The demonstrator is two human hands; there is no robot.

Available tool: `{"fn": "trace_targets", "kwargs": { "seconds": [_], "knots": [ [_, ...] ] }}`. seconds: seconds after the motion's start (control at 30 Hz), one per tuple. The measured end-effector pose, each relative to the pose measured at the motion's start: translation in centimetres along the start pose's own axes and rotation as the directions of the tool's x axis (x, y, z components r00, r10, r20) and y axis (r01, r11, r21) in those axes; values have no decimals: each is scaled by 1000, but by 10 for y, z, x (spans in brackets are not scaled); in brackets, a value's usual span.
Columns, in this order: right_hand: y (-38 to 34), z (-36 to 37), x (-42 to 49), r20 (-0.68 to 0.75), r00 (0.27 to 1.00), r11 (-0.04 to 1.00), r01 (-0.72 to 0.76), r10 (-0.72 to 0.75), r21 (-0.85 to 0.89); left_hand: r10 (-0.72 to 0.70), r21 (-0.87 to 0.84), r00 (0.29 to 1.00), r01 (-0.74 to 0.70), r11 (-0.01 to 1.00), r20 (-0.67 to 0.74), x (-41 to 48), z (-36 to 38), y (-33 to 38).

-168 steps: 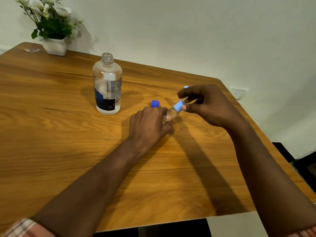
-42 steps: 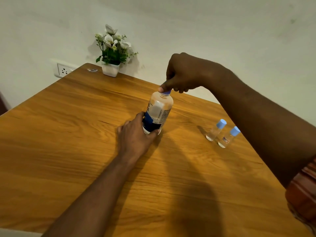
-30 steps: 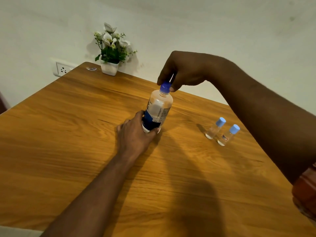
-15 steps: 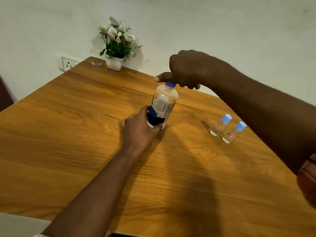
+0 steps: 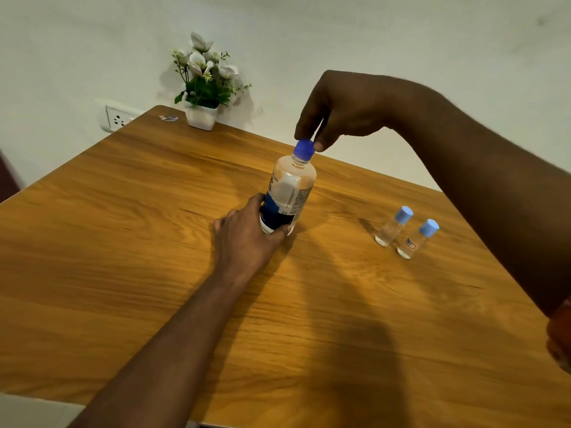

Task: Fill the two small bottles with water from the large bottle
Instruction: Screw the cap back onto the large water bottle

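Wood-grain laminate in warm orange-brown, streaked with darker lines, covers the surface [image 5: 123, 242]. Beyond its far left corner a white wall socket [image 5: 116, 119] sits on the pale wall. Just right of the socket, a small square white pot [image 5: 200, 117] of white flowers stands on the corner.

Near the middle, the left hand [image 5: 247, 239] curls round the lower part of the large bottle [image 5: 289, 193], fingers and thumb on its dark blue label band. The bottle stands on the surface. It is clear, round-shouldered plastic, with a white printed panel above the blue.

A dark blue cap [image 5: 304, 148] sits on the bottle's neck. The right hand [image 5: 343, 109] reaches down from above and pinches the cap between thumb and fingertips.

Well to the right, the first small bottle [image 5: 392, 227] and the second small bottle [image 5: 417, 239] stand just beside each other. Both are slim clear cylinders with light blue caps on. The second carries a small red-edged label.
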State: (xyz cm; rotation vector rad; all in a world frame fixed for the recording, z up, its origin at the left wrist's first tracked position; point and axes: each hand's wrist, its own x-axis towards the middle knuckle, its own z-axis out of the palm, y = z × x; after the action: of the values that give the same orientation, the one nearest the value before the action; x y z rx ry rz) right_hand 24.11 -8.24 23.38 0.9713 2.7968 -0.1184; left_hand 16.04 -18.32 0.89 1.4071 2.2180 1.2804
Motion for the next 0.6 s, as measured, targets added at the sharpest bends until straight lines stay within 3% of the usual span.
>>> {"fn": "trace_targets", "kwargs": {
  "seconds": [0.3,0.6],
  "knots": [
    [-2,8,8,4,1000,999,-4,4,39,6,18,1000,-6,1000,-8,0,1,0],
    [-12,20,7,-37,989,983,-149,146,-107,6,15,1000,-5,1000,-7,0,1,1]
  ]
}}
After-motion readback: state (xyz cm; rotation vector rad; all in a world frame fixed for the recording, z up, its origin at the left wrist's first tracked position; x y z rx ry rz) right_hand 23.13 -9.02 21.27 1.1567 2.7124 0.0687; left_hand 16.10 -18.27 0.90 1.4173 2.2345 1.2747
